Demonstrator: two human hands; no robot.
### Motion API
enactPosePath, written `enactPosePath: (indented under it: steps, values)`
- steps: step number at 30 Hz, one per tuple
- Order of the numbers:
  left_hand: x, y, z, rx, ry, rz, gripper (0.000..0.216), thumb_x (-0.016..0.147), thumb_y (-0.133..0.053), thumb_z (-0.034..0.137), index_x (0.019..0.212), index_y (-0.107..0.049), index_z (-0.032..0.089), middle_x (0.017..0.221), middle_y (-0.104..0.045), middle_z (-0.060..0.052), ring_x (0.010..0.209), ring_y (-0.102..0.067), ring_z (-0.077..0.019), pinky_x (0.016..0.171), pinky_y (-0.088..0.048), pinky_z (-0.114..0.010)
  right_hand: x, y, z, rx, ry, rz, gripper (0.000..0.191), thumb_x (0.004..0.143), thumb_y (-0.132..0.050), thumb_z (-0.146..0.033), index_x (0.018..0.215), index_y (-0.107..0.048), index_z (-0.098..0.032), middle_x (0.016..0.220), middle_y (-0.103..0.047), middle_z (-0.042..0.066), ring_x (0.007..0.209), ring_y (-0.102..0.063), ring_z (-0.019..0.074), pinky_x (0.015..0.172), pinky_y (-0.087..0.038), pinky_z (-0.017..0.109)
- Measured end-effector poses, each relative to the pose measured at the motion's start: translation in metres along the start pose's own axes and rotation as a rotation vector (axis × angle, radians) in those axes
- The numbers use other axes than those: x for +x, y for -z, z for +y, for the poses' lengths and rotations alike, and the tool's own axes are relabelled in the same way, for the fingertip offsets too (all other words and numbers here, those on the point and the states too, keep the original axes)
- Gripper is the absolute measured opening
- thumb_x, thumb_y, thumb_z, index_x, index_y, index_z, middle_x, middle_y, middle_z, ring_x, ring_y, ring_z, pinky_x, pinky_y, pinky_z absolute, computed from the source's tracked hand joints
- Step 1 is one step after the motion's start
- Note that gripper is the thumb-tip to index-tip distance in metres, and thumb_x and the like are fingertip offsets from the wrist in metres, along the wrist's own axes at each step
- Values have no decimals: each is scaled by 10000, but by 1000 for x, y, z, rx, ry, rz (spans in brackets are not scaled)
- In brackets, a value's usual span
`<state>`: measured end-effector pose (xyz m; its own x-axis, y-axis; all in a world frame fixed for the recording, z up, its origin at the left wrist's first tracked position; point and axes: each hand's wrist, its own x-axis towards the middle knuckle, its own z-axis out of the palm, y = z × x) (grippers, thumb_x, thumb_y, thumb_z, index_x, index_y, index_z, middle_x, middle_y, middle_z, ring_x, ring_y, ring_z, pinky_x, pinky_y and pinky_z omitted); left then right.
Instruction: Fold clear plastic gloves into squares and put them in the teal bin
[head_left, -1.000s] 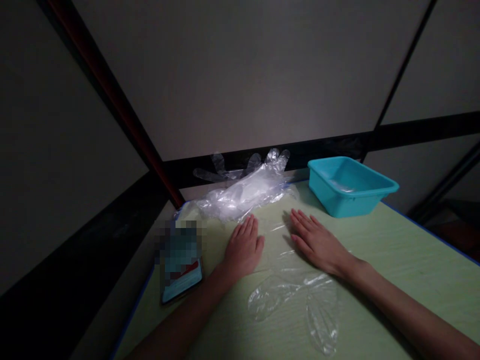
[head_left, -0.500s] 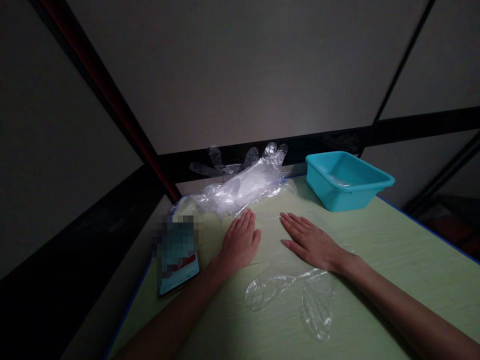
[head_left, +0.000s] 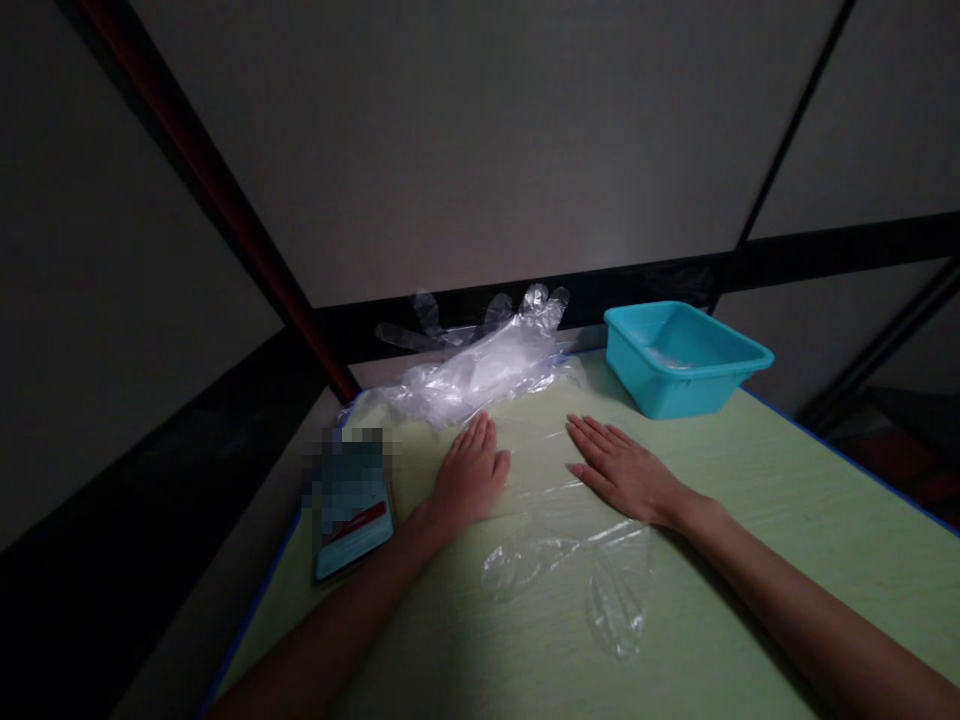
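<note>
With twelve o'clock pointing away from you, the clear, thin plastic disposable glove [head_left: 566,540] lies at the dial's centre, spread on the pale green, blue-edged worktop [head_left: 787,460], two lobes reaching toward eight and five. Expect it to be almost weightless, limp and slippery, likely to cling, wrinkle or tear if you tug hard. A gentle pinch at an outer edge or a loose lobe should suit it best.

Your hands are both open, palms down, gripping nothing. Your left hand [head_left: 469,475] sits at ten, fingers together and aimed toward one; your right hand [head_left: 626,472] sits at two, fingers aimed toward ten, thumb apart. Both appear to rest on the film's sides, though its faint outline makes exact contact hard to tell.

At eleven is a crumpled pile of clear plastic gloves [head_left: 480,375]; at one, a turquoise rectangular plastic basin [head_left: 682,395].
</note>
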<state>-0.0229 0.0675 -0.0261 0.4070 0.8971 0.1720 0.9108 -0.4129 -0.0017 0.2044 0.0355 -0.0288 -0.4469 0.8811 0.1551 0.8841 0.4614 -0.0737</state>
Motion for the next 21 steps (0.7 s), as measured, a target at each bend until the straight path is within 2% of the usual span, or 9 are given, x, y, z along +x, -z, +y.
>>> enactPosePath:
  steps: [3, 5, 7, 10, 12, 15, 21]
  values:
    - [0, 8, 4, -42, 8, 50, 470, 840, -290, 222, 1241, -316, -22, 1355, -266, -191, 1267, -205, -220, 1031, -213, -345, 0, 0, 1, -3, -4, 10, 613, 877, -173, -493, 1338, -236, -95, 1382, -232, 102, 1270, -183, 215, 1022, -221, 384]
    - [-6, 17, 17, -94, -30, 107, 470, 836, -291, 216, 1253, -301, 0, 1365, -252, -177, 1274, -187, -209, 1037, -209, -349, 1, 0, 1, 5, -6, 23, 612, 876, -173, -493, 1335, -244, -95, 1378, -239, 105, 1269, -185, 214, 1020, -224, 387]
    - [-18, 26, 38, -154, -138, 119, 494, 839, -306, 247, 1285, -259, 39, 1384, -220, -148, 1285, -145, -193, 1042, -208, -348, 1, 1, 1, 9, -4, 26, 612, 875, -176, -492, 1334, -249, -92, 1378, -238, 108, 1269, -183, 214, 1019, -226, 390]
    - [-39, 34, 68, -196, -322, 33, 580, 837, -349, 348, 1314, -209, 51, 1406, -145, -133, 1295, -77, -201, 1055, -177, -342, 2, 1, 1, -6, -3, 4, 601, 881, -181, -463, 1330, -250, -68, 1382, -220, 115, 1270, -175, 218, 1020, -222, 385]
    - [-51, 33, 80, -216, -380, -29, 648, 836, -338, 443, 1327, -177, 53, 1409, -125, -134, 1295, -61, -211, 1055, -174, -345, 2, 1, 1, -16, -3, -7, 580, 886, -183, -431, 1330, -248, -64, 1384, -213, 115, 1270, -174, 218, 1020, -223, 382]
    - [-59, 27, 84, -219, -410, -62, 706, 829, -292, 531, 1333, -154, 57, 1412, -97, -134, 1295, -41, -218, 1055, -160, -352, 2, 2, 1, -18, -7, 2, 562, 885, -198, -422, 1334, -248, -88, 1383, -224, 108, 1269, -179, 214, 1018, -229, 385]
    - [-60, 20, 80, -176, -416, -81, 741, 820, -252, 569, 1335, -138, 49, 1414, -47, -140, 1295, -10, -228, 1050, -127, -363, 4, 2, 3, -6, 6, -3, 580, 884, -192, -439, 1340, -225, -82, 1388, -204, 113, 1274, -161, 215, 1021, -218, 390]
